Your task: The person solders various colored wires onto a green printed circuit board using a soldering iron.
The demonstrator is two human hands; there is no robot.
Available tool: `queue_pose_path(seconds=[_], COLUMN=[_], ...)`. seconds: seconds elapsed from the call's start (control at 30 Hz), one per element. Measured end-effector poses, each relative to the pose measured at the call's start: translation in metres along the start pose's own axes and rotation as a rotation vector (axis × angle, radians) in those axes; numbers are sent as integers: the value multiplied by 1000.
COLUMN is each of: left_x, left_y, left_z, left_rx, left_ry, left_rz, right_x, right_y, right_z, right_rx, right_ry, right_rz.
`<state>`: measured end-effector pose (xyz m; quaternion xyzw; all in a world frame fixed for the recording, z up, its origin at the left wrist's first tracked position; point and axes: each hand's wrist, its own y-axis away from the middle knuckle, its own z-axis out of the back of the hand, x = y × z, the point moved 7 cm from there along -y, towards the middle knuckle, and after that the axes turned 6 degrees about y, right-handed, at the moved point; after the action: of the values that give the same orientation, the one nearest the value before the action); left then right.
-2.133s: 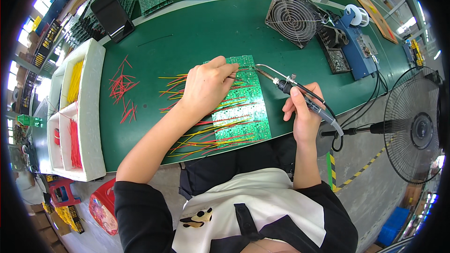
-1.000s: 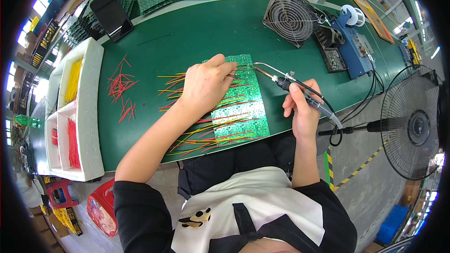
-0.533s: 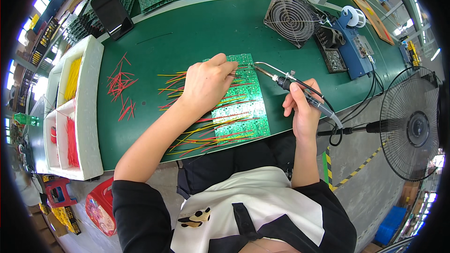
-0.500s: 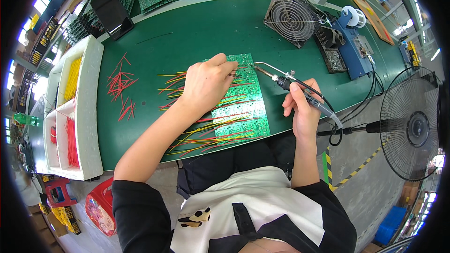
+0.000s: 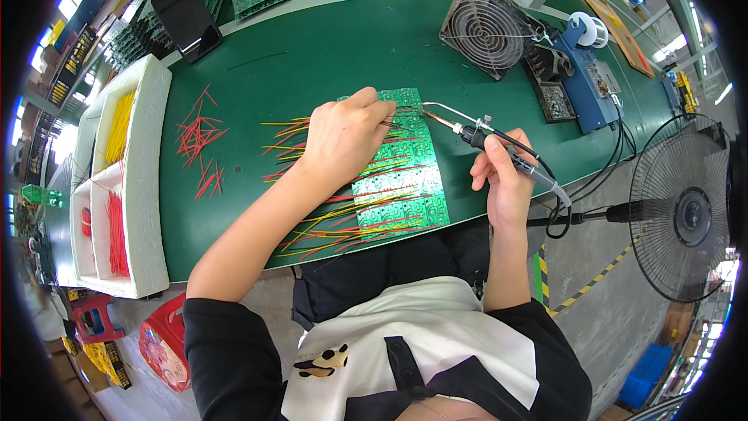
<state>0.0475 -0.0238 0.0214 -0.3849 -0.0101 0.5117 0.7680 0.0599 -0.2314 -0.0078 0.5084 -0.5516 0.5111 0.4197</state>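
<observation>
A green bench (image 5: 351,39) is spread across the middle of the frame. At the right edge, a black pedestal fan (image 5: 693,214) is seen, and at the left a white foam box (image 5: 148,187) is divided into compartments, filled partly with yellow and red wires. Near the centre, a green circuit board panel (image 5: 425,157) is laid flat by the bench's lower edge. At the upper right, a square fan (image 5: 485,31) is placed beside a blue soldering station (image 5: 588,78). A soldering iron (image 5: 474,138) is held in the grip of the right hand (image 5: 510,187), its tip pointed at the panel's upper right edge; contact cannot be told. The grip of the left hand (image 5: 343,140) is drawn narrow over the panel's upper part; what is pinched there cannot be told. Red and yellow wires (image 5: 335,220) are laid across the panel, pointed leftward. Loose red wires (image 5: 200,140) are scattered left of centre.
</observation>
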Motion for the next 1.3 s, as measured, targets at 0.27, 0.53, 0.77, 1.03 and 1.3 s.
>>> queue_pose_path(seconds=[0.27, 0.53, 0.77, 1.03, 1.3], left_x=[-1, -5, 3, -14, -35], left_y=[0, -4, -13, 0, 16], left_z=[0, 12, 49, 46, 25], left_rx=[4, -9, -76, 153, 183], left_ry=[-37, -63, -194, 220, 284], left_rz=[-7, -26, -41, 262, 118], right_x=[-1, 22, 15, 16, 14], right_y=[2, -2, -5, -1, -4], right_z=[9, 36, 42, 49, 42], right_rx=[-64, -278, -321, -355, -331], right_ry=[-112, 75, 71, 62, 92], right_rz=[8, 206, 232, 268, 210])
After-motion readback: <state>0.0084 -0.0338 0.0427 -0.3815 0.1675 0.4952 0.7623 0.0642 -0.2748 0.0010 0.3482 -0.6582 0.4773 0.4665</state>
